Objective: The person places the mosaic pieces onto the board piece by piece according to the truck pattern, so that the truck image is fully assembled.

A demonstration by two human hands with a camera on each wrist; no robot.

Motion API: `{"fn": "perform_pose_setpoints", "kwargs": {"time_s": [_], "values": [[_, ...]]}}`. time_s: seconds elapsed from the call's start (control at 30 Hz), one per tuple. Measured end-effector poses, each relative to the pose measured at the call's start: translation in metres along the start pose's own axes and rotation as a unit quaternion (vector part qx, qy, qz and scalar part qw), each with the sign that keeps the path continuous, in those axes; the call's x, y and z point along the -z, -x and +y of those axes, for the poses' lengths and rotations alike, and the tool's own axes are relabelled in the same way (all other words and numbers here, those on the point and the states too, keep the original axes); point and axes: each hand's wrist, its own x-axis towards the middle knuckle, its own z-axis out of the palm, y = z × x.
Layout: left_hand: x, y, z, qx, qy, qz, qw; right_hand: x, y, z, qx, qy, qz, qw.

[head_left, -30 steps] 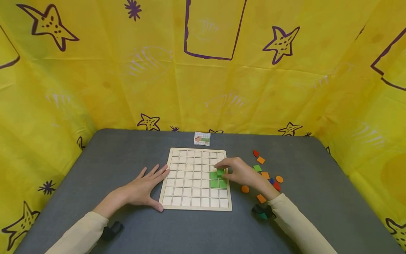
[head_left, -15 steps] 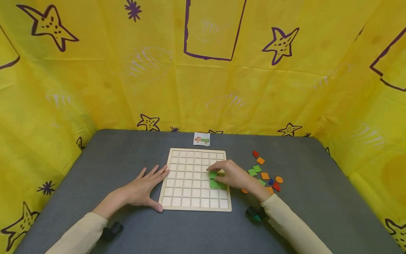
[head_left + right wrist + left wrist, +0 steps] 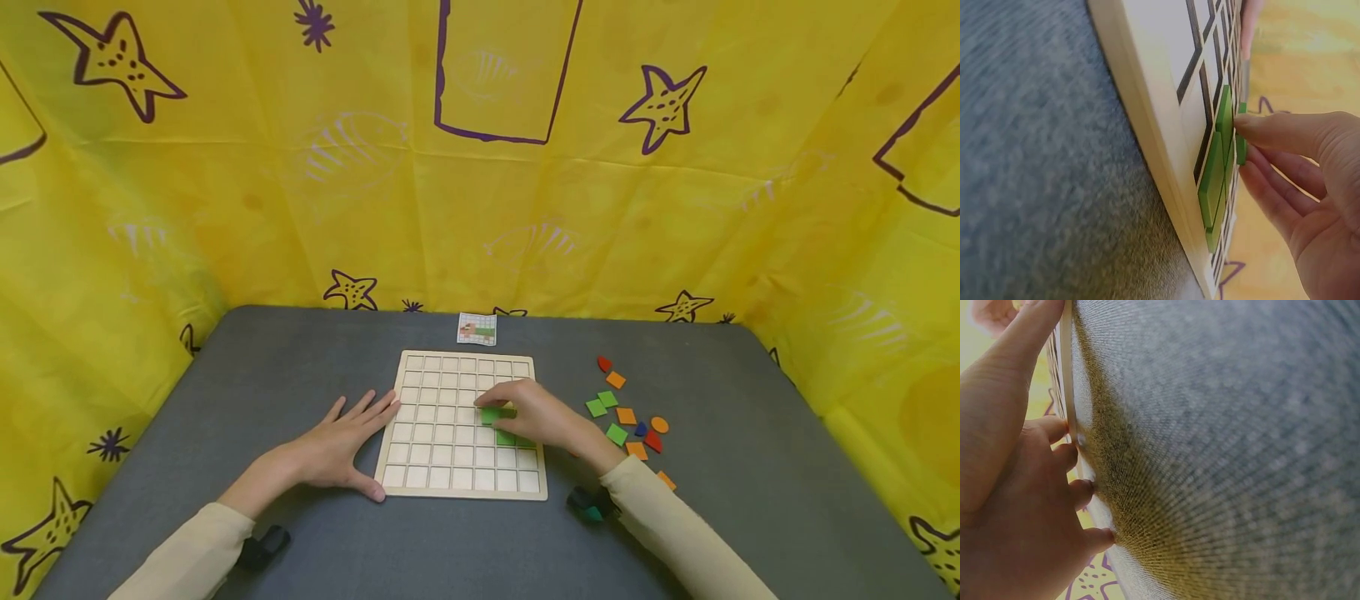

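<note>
My left hand [image 3: 333, 450] lies with spread fingers along the left side of the wooden grid board [image 3: 465, 494]. Its thumb is at the near left corner, and in the left wrist view its fingertips [image 3: 1100, 539] meet the dark cloth beside the board's edge. Over the board's right half, my right hand [image 3: 536, 412] pinches a green square tile [image 3: 1242, 150] between thumb and fingers, close over the grid. Several more green square tiles [image 3: 1212, 181] sit in cells just right of it, partly covered by the hand in the head view.
To the board's right lie loose green squares [image 3: 596, 408], orange squares [image 3: 636, 451], an orange circle [image 3: 659, 425], red pieces [image 3: 654, 442] and a blue piece [image 3: 641, 429]. A small pattern card [image 3: 477, 329] lies behind the board. Yellow printed cloth [image 3: 480, 192] surrounds the table.
My right hand has moved left across the board with the green square tile, from the rightmost column to left of the seated green ones. My left hand has stayed in place.
</note>
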Motion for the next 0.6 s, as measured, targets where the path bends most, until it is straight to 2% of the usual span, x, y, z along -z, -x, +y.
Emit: {"fn": "perform_pose_setpoints", "kwargs": {"time_s": [0.43,0.6], "values": [[0.0008,0.0,0.001,0.007,0.002,-0.004,1.0,-0.0062,-0.007,0.0008,0.004,0.016,-0.002,1.0],[0.001,-0.0002,0.0007,0.009,0.001,-0.005,0.9999,-0.0074,-0.0087,-0.0012,-0.011,0.012,-0.006,1.0]]}}
